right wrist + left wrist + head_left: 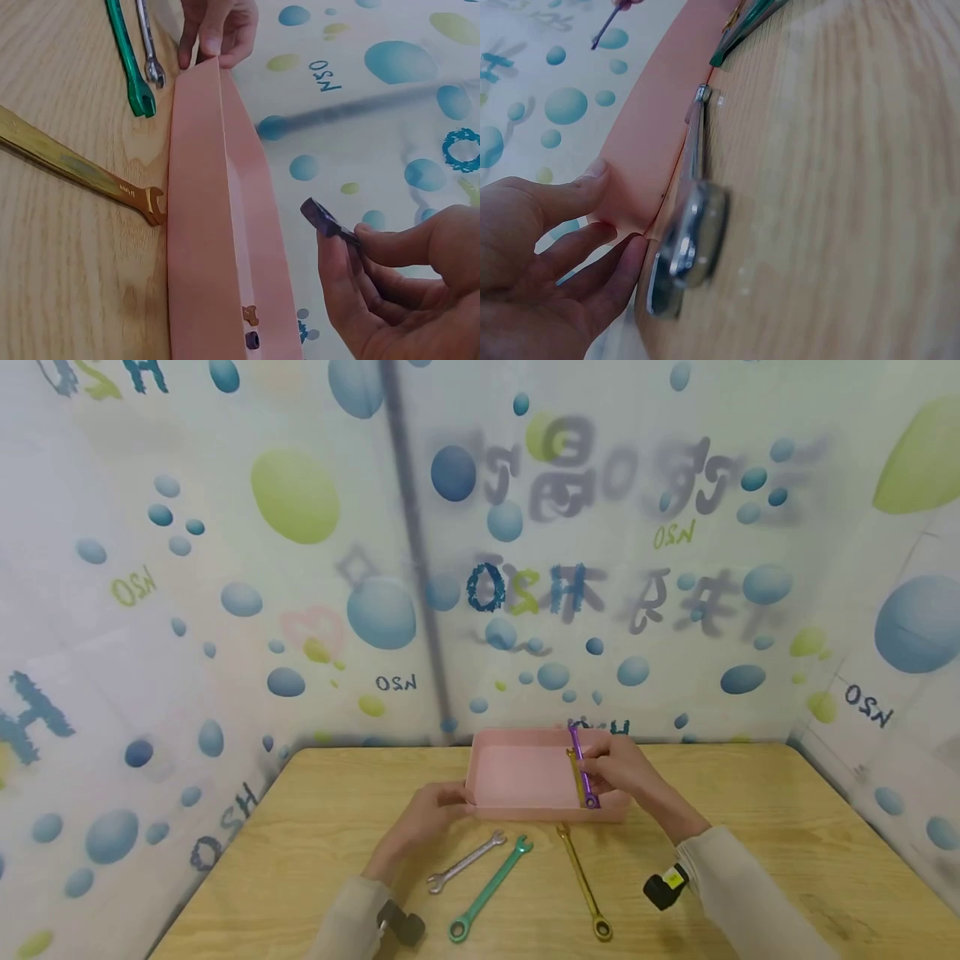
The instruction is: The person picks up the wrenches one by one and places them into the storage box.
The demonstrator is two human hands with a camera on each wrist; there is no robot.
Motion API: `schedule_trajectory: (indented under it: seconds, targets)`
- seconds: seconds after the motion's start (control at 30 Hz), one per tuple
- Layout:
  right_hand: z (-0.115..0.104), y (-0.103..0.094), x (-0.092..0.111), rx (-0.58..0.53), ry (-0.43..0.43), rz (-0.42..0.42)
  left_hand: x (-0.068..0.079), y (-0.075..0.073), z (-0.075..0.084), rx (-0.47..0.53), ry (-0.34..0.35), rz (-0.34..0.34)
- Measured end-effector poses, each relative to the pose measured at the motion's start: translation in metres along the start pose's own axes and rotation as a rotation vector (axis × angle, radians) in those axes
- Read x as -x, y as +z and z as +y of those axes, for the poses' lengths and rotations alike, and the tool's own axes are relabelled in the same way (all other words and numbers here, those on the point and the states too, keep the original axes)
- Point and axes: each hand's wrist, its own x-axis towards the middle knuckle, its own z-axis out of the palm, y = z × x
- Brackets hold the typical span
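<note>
My left hand (431, 814) holds the left front corner of a pink tray (517, 814), thumb at its rim and fingers at its side. Over the tray's right part, my right hand (618, 764) pinches a purple wrench (583, 768) between thumb and fingers. Below it a gold wrench (576, 777) lies inside the tray, partly hidden. Beside its end a small dark purple end (253, 340) shows in the right wrist view; the rest is hidden by the tray wall.
In front of the tray on the wooden table (300, 877) lie a silver wrench (467, 863), a green wrench (491, 889) and another gold wrench (583, 881). The gold one's open end is close to the tray's front wall. A patterned curtain (300, 610) stands behind the table.
</note>
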Motion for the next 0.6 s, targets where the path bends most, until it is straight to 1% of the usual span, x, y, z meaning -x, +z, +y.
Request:
schedule_trajectory:
  seconds: [0.13, 0.3, 0.43, 0.6]
  targets:
    - [-0.002, 0.002, -0.013, -0.007, 0.007, -0.024, -0.001, -0.001, -0.001, -0.003, 0.006, 0.003]
    - [-0.005, 0.006, -0.029, 0.013, 0.033, -0.057, -0.003, 0.0, -0.001, -0.019, 0.012, 0.005]
    - [-0.007, 0.011, -0.04, 0.026, 0.068, -0.058, -0.003, 0.0, -0.002, -0.016, 0.009, 0.011]
    - [-0.002, 0.02, -0.051, 0.057, 0.131, -0.038, -0.002, 0.0, -0.003, -0.003, 0.024, 0.007]
